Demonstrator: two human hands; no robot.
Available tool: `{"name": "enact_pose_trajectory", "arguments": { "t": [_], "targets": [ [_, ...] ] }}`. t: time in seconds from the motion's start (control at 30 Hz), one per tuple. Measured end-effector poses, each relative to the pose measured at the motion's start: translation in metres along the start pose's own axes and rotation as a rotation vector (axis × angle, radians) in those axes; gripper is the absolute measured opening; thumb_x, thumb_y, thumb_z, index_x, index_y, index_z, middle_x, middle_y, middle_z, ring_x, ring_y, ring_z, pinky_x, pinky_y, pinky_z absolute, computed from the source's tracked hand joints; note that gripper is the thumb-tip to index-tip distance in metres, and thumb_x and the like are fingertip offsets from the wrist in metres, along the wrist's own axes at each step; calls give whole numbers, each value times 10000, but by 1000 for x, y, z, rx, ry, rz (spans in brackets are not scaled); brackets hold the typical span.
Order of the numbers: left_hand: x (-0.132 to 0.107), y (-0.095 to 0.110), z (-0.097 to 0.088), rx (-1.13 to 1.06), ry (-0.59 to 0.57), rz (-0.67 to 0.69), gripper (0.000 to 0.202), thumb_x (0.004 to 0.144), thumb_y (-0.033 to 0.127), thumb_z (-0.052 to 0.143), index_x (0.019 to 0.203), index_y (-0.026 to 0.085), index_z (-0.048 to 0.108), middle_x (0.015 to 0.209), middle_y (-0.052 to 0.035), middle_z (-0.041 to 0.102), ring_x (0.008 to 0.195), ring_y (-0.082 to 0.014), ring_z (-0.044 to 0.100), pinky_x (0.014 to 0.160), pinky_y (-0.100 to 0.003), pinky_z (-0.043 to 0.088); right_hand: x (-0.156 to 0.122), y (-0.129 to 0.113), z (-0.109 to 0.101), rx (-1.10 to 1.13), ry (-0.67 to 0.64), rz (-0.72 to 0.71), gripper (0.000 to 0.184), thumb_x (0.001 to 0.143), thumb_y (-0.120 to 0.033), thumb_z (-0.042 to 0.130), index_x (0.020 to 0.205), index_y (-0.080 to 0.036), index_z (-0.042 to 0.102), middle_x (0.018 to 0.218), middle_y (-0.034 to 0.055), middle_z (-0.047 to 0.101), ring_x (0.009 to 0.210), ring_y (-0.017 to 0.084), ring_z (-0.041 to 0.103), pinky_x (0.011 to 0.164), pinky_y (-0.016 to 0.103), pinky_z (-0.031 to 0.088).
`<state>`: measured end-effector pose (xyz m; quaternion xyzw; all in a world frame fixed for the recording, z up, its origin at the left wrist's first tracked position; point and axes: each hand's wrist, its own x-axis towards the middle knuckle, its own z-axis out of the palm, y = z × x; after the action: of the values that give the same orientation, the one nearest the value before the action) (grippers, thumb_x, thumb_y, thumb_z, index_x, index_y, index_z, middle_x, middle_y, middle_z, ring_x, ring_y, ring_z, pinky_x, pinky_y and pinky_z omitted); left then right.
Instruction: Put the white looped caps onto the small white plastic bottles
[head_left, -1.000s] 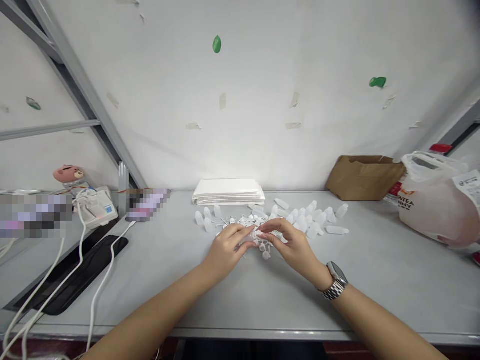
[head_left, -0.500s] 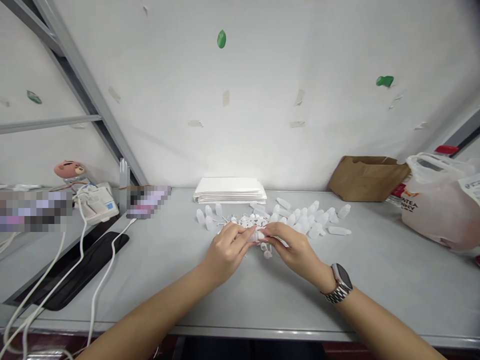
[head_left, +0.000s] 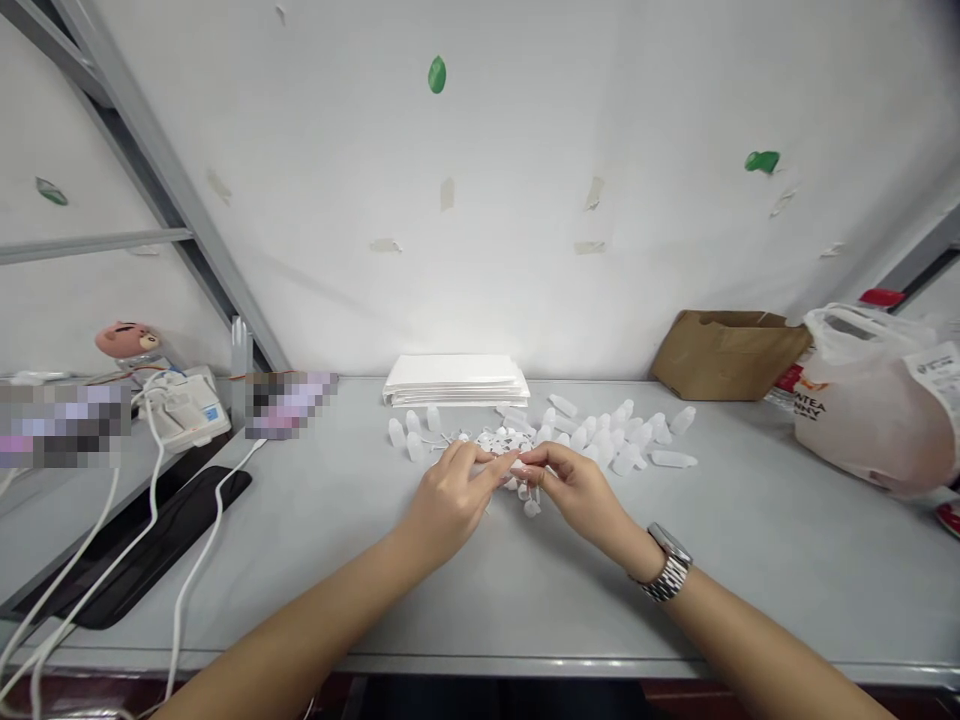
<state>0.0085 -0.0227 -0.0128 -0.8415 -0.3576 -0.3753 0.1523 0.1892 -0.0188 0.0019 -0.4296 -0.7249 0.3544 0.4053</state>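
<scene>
L hand (head_left: 450, 490) & R hand (head_left: 574, 490) fingers pinched tight on sm. white pc (head_left: 517, 466); 10 o'clock bottle grp (head_left: 415, 446) maybe done, 2 o'clock bottle heap (head_left: 616, 440) prob. left.

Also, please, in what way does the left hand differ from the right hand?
The right hand has a watch at its wrist; the left hand has none. The left hand's fingers point right, while the right hand's point left. Both hands hold the same small white piece, mostly hidden.
</scene>
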Motion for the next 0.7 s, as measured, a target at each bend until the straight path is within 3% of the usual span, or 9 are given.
{"name": "enact_pose_trajectory", "arguments": {
  "t": [0.1, 0.2, 0.53, 0.7],
  "targets": [
    [-1, 0, 1, 1, -26, -20, 278, 850, 154, 450, 1101, 197, 562, 787, -39, 513, 717, -135, 472, 610, -243, 448, 3, -3, 0, 95, -19, 93, 174, 812, -335, 533, 777, -177, 598, 684, 13, 616, 643, 137, 579, 613, 266, 465],
    [-2, 1, 1, -1, -76, -54, 237, 861, 203, 444, 1059, 193, 574, 769, -35, 496, 709, -139, 464, 594, -237, 436, 4, -2, -1, 90, -13, 97, 203, 813, -353, 524, 754, -177, 605, 687, 12, 612, 658, 134, 568, 621, 258, 451],
    [-4, 1, 6, -124, -147, -178, 232, 862, 323, 442, 981, 171, 571, 779, -39, 519, 728, -152, 509, 634, -278, 466, 1, 1, -2, -172, 35, -104, 162, 860, -247, 453, 782, -184, 579, 725, 28, 609, 683, 143, 563, 640, 277, 456],
    [-4, 0, 5, -259, -110, -221, 401, 835, 332, 496, 1204, 190, 425, 861, -38, 589, 799, -158, 560, 736, -323, 489, 1, 1, -5, -142, -17, -115, 105, 840, -271, 509, 839, -197, 583, 775, 22, 624, 721, 144, 582, 653, 279, 473]
  ]
}}
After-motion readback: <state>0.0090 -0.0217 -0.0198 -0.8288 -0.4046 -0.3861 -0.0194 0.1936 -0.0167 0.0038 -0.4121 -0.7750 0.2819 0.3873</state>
